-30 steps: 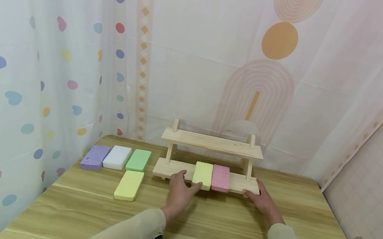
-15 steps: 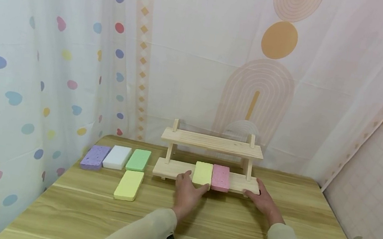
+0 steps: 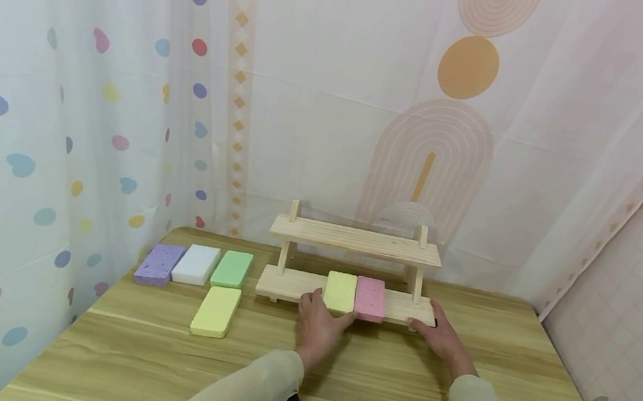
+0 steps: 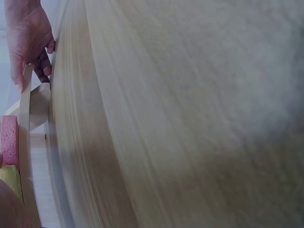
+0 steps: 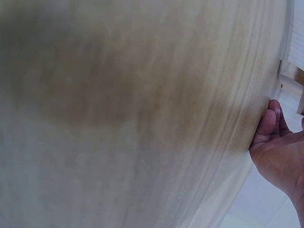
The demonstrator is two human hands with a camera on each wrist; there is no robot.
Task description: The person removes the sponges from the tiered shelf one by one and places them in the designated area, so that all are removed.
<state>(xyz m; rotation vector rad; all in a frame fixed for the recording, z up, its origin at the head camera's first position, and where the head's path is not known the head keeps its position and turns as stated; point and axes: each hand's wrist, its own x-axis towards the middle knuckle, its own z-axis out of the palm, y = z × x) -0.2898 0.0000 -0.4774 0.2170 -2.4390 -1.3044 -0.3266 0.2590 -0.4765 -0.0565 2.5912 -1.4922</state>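
On the tabletop (image 3: 107, 366), to the left, a loose yellow sponge (image 3: 216, 311) is lying. The left hand (image 3: 319, 330) is touching the shelved yellow sponge (image 3: 341, 291), apparently squaring it beside the pink sponge (image 3: 370, 298); whether it is gripping, I cannot tell. The next move is probably calling for withdrawal. That hand is sitting further right than one second ago. The right hand (image 3: 445, 341) is grasping the right end of the lower shelf (image 3: 291, 283).

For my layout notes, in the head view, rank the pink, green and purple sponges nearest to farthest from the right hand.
1. Pink sponge: on the lower shelf.
2. Green sponge: on the table, left of the shelf.
3. Purple sponge: farthest left.
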